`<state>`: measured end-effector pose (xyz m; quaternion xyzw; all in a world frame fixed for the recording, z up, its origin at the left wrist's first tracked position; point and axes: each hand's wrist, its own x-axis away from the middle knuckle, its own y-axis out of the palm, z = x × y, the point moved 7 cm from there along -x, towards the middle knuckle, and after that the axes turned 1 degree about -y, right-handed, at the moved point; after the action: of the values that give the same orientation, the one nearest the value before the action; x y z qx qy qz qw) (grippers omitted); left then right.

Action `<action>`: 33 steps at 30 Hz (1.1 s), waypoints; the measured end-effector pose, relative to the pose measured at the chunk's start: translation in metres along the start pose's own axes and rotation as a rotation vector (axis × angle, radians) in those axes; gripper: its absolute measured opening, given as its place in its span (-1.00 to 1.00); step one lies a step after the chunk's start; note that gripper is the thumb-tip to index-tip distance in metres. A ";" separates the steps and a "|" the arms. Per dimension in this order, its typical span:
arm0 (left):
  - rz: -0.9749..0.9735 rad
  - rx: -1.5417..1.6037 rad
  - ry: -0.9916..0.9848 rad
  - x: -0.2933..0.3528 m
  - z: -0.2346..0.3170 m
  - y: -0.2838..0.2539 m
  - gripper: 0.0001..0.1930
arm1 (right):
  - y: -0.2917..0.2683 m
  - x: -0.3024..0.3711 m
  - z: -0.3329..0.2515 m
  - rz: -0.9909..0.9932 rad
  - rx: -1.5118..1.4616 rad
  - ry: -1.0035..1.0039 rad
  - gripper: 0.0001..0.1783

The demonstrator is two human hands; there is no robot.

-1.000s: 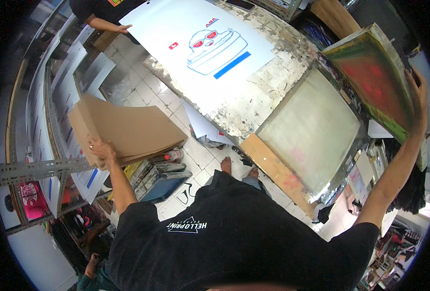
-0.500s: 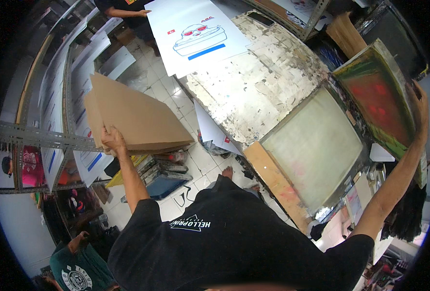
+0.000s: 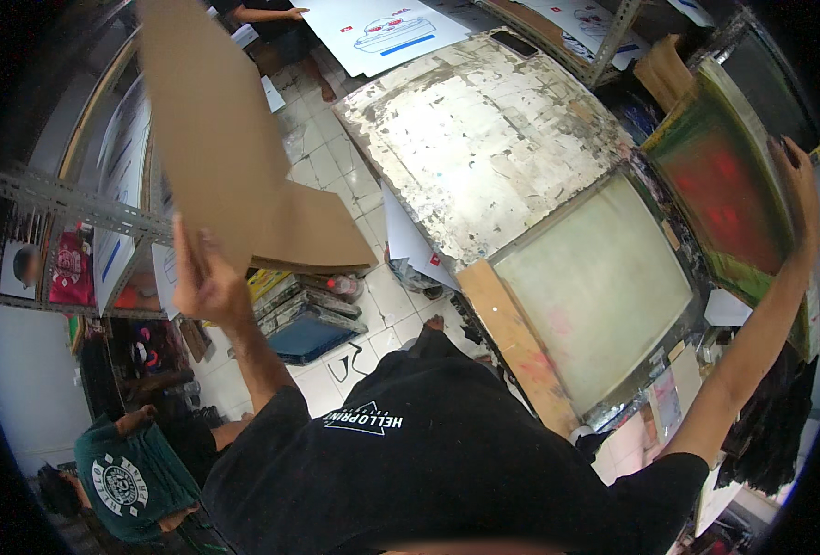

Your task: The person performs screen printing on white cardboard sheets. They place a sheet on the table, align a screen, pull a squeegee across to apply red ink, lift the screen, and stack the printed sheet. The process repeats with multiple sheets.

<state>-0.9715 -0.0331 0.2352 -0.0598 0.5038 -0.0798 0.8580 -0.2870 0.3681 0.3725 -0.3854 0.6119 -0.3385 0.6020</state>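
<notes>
My left hand (image 3: 211,285) is closed on the lower edge of a brown cardboard sheet (image 3: 211,120), which stands up tall at the left. A second brown cardboard piece (image 3: 313,227) shows just beside it, lower down; whether the two are joined I cannot tell. At the far right, my right hand (image 3: 796,180) has its fingers wrapped over the outer edge of a tilted screen-printing frame (image 3: 720,194). Its mesh is stained red and green. Between my hands lies a worktable with a paint-flecked white board (image 3: 493,139) and a pale greenish panel (image 3: 604,287).
A wooden strip (image 3: 519,347) edges the table, and a phone (image 3: 514,43) lies at its far end. Another person's hand (image 3: 290,14) touches a printed white sheet (image 3: 387,32). A metal rack (image 3: 77,203) and stacked frames (image 3: 308,324) stand left. A person in green (image 3: 137,476) is lower left.
The cardboard sheet in my left hand has swung upward, away from the lower cardboard. The printed sheet at the table's far end has shifted away. My right hand still grips the frame.
</notes>
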 end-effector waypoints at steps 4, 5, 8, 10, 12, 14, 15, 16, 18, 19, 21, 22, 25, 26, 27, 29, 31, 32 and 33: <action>-0.262 -0.067 0.381 0.045 0.083 0.035 -0.65 | -0.003 -0.001 -0.010 -0.019 0.021 -0.088 -0.18; -0.347 -0.040 0.388 0.059 0.097 0.045 -0.61 | -0.004 0.000 -0.017 -0.041 0.009 -0.088 -0.17; -0.501 0.055 0.472 0.100 0.135 0.077 -0.64 | -0.008 0.001 -0.023 -0.040 -0.109 -0.026 -0.13; -0.612 0.132 0.501 0.131 0.154 0.104 -0.58 | -0.009 -0.002 -0.016 0.071 -0.066 -0.093 -0.24; -0.715 0.191 0.547 0.170 0.170 0.133 -0.46 | -0.007 -0.009 -0.006 0.111 -0.049 -0.125 -0.31; -0.858 0.258 0.564 0.208 0.188 0.165 -0.41 | -0.006 -0.010 0.005 0.081 -0.052 -0.119 -0.36; -0.944 0.291 0.568 0.229 0.195 0.181 -0.39 | -0.018 0.005 -0.014 0.170 -0.031 -0.139 -0.38; -1.064 0.232 0.564 0.250 0.201 0.191 -0.38 | -0.028 0.026 -0.051 0.252 -0.024 -0.160 -0.40; -1.291 0.162 0.567 0.299 0.223 0.212 -0.36 | -0.045 0.042 -0.079 0.250 -0.019 -0.154 -0.41; -1.351 0.137 0.611 0.324 0.236 0.216 -0.36 | -0.046 0.036 -0.078 0.156 -0.057 -0.134 -0.39; -1.370 0.159 0.723 0.367 0.275 0.213 -0.35 | -0.057 0.035 -0.074 0.074 -0.070 -0.096 -0.37; -1.346 0.154 0.772 0.374 0.290 0.199 -0.35 | -0.051 0.034 -0.076 0.068 -0.091 -0.097 -0.36; -1.665 0.496 0.837 0.381 0.333 0.158 -0.26 | -0.044 0.026 -0.062 0.050 -0.110 -0.082 -0.35; -1.798 0.682 0.807 0.381 0.338 0.150 -0.22 | -0.040 0.022 -0.056 0.040 -0.120 -0.079 -0.35; -1.740 0.883 0.673 0.376 0.329 0.153 -0.14 | -0.037 0.018 -0.057 0.028 -0.137 -0.109 -0.35; -1.655 0.758 0.402 0.367 0.289 0.207 -0.11 | -0.033 0.014 -0.054 0.053 -0.112 -0.137 -0.36; -1.321 0.484 0.242 0.360 0.217 0.288 -0.10 | -0.035 0.022 -0.068 -0.049 -0.157 -0.166 -0.38; -1.693 0.237 0.224 0.370 0.188 0.341 0.02 | -0.036 0.018 -0.061 -0.015 -0.163 -0.192 -0.39; -1.317 -0.090 0.504 0.356 0.180 0.366 0.16 | -0.034 0.010 -0.053 0.017 -0.166 -0.221 -0.40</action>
<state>-0.6156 0.2589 -0.0494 -0.3674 0.5490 -0.5727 0.4854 -0.3371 0.3410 0.4002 -0.4635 0.5710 -0.2374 0.6346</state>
